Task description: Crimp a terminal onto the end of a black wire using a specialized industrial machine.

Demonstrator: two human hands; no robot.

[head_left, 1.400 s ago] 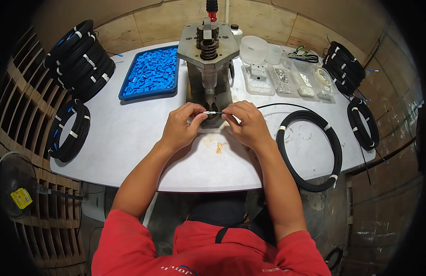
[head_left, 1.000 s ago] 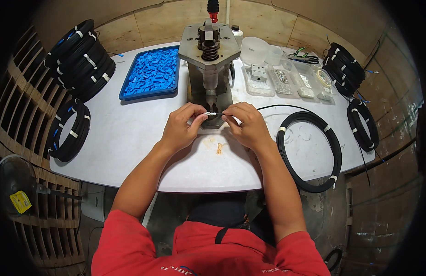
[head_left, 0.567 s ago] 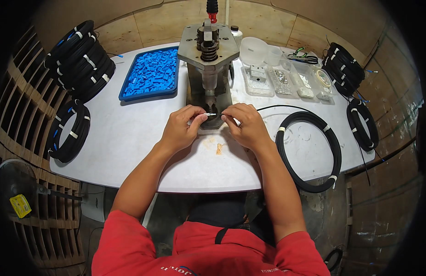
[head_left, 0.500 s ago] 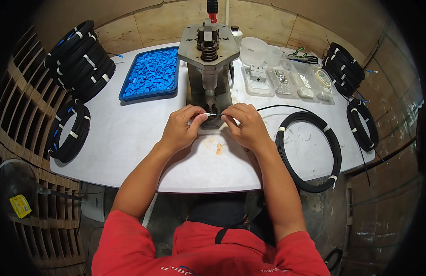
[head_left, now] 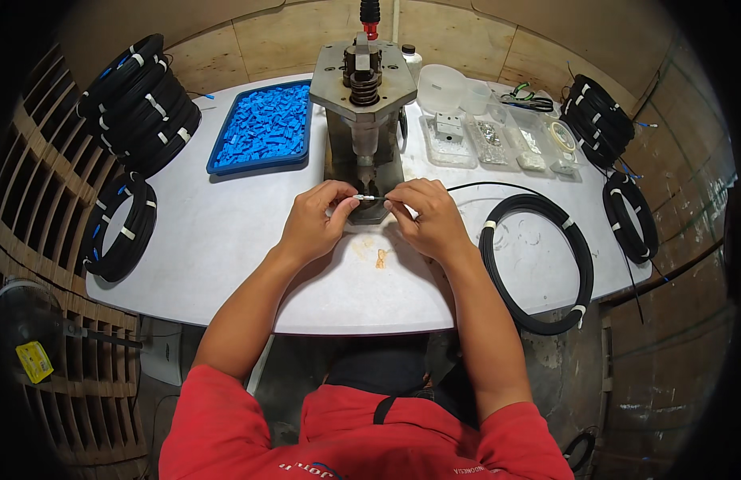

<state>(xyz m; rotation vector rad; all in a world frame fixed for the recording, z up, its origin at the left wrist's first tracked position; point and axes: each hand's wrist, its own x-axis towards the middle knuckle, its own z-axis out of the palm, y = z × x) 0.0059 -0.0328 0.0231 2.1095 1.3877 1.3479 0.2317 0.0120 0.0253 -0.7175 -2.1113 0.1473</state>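
Between my fingertips, in front of the press (head_left: 364,104), a small white and metallic connector (head_left: 365,197) sits on the end of a black cable (head_left: 490,185). My left hand (head_left: 317,220) pinches the connector's left end with thumb and forefinger. My right hand (head_left: 427,216) is closed on the cable just right of the connector. From there the cable runs rightward into a coil (head_left: 580,264) bound with white ties, lying on the table beside my right forearm. The press's lower jaws lie directly behind the connector, and my fingers partly hide its ends.
A blue tray (head_left: 213,165) of small blue parts stands left of the press. Clear containers (head_left: 449,150) with small parts are at the right, near round tubs (head_left: 441,89). Stacked black coils (head_left: 138,108) stand far left, more coils (head_left: 598,116) far right. An orange scrap (head_left: 381,258) lies on the white table (head_left: 362,308).
Both hands stay almost where they were. The connector between them has shifted very slightly, with a little more metal showing.
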